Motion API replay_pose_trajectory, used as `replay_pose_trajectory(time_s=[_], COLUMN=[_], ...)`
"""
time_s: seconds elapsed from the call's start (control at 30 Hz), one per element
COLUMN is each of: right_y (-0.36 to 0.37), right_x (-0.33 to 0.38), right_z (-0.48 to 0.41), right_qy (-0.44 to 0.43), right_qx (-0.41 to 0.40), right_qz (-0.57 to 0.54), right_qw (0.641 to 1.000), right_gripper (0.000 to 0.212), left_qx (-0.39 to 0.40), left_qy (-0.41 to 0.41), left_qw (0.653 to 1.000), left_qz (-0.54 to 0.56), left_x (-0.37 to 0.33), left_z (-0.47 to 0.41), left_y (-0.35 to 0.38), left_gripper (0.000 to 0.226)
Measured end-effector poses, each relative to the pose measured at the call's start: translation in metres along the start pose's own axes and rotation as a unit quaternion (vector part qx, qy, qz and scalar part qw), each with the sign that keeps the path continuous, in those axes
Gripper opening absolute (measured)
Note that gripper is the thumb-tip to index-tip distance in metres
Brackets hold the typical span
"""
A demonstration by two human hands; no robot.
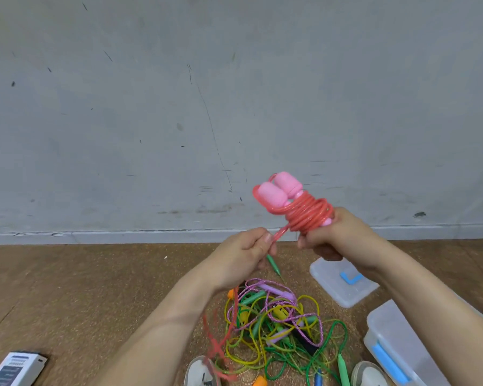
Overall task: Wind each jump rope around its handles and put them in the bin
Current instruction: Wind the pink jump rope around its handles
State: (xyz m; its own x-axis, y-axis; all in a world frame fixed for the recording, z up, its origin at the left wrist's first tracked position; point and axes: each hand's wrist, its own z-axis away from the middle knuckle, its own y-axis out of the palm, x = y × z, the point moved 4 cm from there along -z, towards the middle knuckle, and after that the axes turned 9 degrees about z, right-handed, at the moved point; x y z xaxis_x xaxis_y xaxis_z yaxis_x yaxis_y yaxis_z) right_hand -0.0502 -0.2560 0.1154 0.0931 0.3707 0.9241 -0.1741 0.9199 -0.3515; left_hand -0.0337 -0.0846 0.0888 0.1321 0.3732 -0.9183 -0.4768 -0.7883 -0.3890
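My right hand (338, 235) grips the two pink handles (279, 190) of a jump rope, held up in front of the wall. Several turns of its red rope (308, 215) are coiled around the handles. My left hand (248, 252) pinches the loose red strand just left of the coil; the rest of it hangs down, blurred, past my left forearm. On the floor below lies a tangled pile of jump ropes (279, 324) in yellow, green and purple. A clear plastic bin (396, 344) with blue latches stands at the lower right.
The bin's clear lid (343, 282) lies on the brown floor behind the pile. Two white shoes (201, 371) are at the bottom edge. A white box (14, 369) sits at the lower left. A grey wall (151, 107) rises beyond.
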Motion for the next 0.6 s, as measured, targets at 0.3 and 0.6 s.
replay_pose_trajectory(time_s=[0.3,0.6], right_y=[0.000,0.016], right_x=[-0.003,-0.004], right_z=[-0.006,0.000], right_qy=[0.030,0.060], right_qx=[-0.149,-0.002], right_qz=[0.376,0.546], right_qw=[0.914,0.836], right_gripper=[0.023,0.023], left_qx=[-0.085,-0.088], left_qy=[0.119,0.166], left_qw=[0.893,0.839], left_qz=[-0.426,-0.510], left_x=[-0.032,-0.053], left_z=[0.015,0.027], left_y=[0.006,0.001], left_gripper=[0.015,0.023])
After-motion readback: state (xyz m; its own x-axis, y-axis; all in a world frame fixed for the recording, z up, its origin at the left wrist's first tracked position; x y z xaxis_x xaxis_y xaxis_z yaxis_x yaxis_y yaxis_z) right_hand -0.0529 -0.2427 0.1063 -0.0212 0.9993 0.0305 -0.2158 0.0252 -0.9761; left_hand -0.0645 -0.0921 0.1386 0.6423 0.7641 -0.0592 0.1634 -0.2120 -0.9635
